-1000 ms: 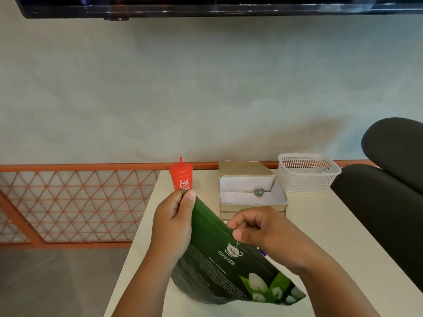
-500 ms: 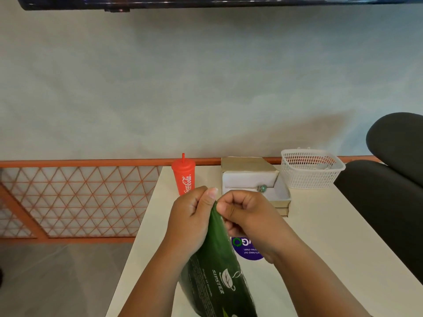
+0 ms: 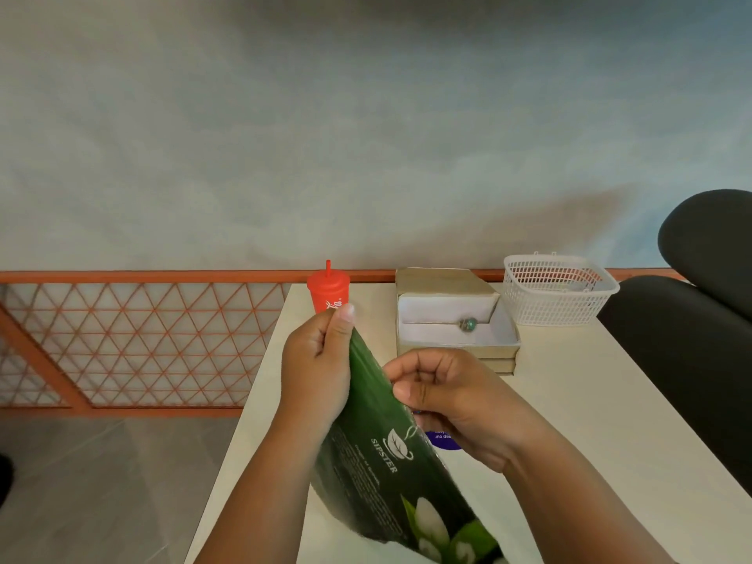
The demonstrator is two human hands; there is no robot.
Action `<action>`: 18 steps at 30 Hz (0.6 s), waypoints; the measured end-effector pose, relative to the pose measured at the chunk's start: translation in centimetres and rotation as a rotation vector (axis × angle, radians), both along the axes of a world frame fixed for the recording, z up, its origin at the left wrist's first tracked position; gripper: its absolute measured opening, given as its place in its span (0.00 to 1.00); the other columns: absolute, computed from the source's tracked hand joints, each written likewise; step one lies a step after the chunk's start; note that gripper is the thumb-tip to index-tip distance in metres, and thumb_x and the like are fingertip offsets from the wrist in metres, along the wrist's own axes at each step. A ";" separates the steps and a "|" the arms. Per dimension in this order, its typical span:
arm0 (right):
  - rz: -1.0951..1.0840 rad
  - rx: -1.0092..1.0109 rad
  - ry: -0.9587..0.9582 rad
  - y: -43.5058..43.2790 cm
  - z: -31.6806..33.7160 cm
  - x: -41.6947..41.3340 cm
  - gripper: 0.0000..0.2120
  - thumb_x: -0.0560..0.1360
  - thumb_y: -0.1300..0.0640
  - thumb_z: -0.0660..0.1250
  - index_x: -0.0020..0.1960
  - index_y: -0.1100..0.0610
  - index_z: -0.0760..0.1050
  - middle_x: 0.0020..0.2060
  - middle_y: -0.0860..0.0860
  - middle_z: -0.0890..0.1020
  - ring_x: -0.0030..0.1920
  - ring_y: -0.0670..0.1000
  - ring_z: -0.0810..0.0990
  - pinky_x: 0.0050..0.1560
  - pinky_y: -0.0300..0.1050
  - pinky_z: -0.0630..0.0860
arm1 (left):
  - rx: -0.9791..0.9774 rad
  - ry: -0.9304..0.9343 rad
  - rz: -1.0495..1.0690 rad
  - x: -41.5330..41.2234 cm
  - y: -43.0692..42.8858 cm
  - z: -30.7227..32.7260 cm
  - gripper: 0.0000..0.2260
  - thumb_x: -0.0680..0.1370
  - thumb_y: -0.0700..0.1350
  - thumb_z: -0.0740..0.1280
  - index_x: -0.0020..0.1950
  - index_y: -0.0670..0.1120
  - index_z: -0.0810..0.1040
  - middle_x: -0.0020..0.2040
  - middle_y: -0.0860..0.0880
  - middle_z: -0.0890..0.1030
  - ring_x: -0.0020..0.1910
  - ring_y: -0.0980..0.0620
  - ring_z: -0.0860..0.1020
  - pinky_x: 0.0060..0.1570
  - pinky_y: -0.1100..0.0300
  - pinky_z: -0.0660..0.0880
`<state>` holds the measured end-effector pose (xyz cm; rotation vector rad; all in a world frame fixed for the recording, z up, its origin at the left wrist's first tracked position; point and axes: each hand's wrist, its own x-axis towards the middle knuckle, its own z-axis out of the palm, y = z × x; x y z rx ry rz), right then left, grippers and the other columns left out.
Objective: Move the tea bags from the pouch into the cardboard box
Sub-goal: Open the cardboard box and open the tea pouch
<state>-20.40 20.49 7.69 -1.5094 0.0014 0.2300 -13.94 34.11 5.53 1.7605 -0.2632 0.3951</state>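
Ahead, open tan cardboard box [image 3: 455,352] is set nr far table [image 3: 578,409] edge. Dark green foil pouch [image 3: 378,453] is pinched at top by left hand [image 3: 315,372] & right hand [image 3: 451,400].

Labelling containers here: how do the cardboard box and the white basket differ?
The cardboard box is tan, solid-walled, white-lined; the white basket is open plastic mesh. The box holds a small greenish ball; the basket's contents are unclear. Both stand open-topped at the far end of the table.

Soft, even daylight (slightly hazy); wide-angle bending at edges, faint shadows.
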 end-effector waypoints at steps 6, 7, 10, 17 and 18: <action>0.032 0.091 0.083 -0.7 -1.2 -0.3 0.11 0.71 0.69 0.66 0.38 0.55 0.82 0.38 0.57 0.80 0.38 0.52 0.77 0.27 0.34 0.74 | -0.076 0.010 0.076 1.0 0.6 0.0 0.22 0.79 0.51 0.59 0.36 0.33 0.70 0.31 0.40 0.71 0.32 0.49 0.69 0.35 0.56 0.65; 0.038 0.096 0.091 -0.8 -1.3 -0.3 0.12 0.72 0.69 0.66 0.38 0.55 0.82 0.38 0.56 0.81 0.38 0.51 0.78 0.27 0.35 0.74 | -0.086 0.021 0.085 1.0 0.7 0.0 0.22 0.80 0.51 0.58 0.36 0.33 0.69 0.31 0.40 0.70 0.31 0.49 0.69 0.34 0.57 0.65; 0.069 0.095 0.107 -1.0 -1.5 -0.5 0.11 0.72 0.69 0.65 0.40 0.56 0.82 0.39 0.55 0.82 0.40 0.52 0.80 0.29 0.35 0.76 | -0.092 0.046 0.123 1.2 0.9 -0.1 0.20 0.80 0.50 0.57 0.31 0.40 0.66 0.28 0.49 0.67 0.28 0.56 0.67 0.29 0.69 0.65; 0.131 0.082 0.127 -1.8 -2.1 -0.7 0.10 0.73 0.69 0.66 0.41 0.56 0.81 0.39 0.54 0.83 0.37 0.49 0.82 0.33 0.38 0.78 | -0.178 0.080 0.165 1.8 1.5 -0.6 0.20 0.80 0.49 0.58 0.29 0.44 0.63 0.22 0.55 0.66 0.22 0.60 0.67 0.23 0.73 0.63; 0.137 0.097 0.128 -1.8 -2.1 -0.7 0.09 0.72 0.68 0.67 0.41 0.56 0.82 0.38 0.54 0.83 0.36 0.48 0.81 0.32 0.38 0.78 | -0.186 0.083 0.165 1.8 1.5 -0.6 0.20 0.80 0.49 0.58 0.29 0.44 0.63 0.20 0.56 0.66 0.22 0.60 0.67 0.23 0.73 0.63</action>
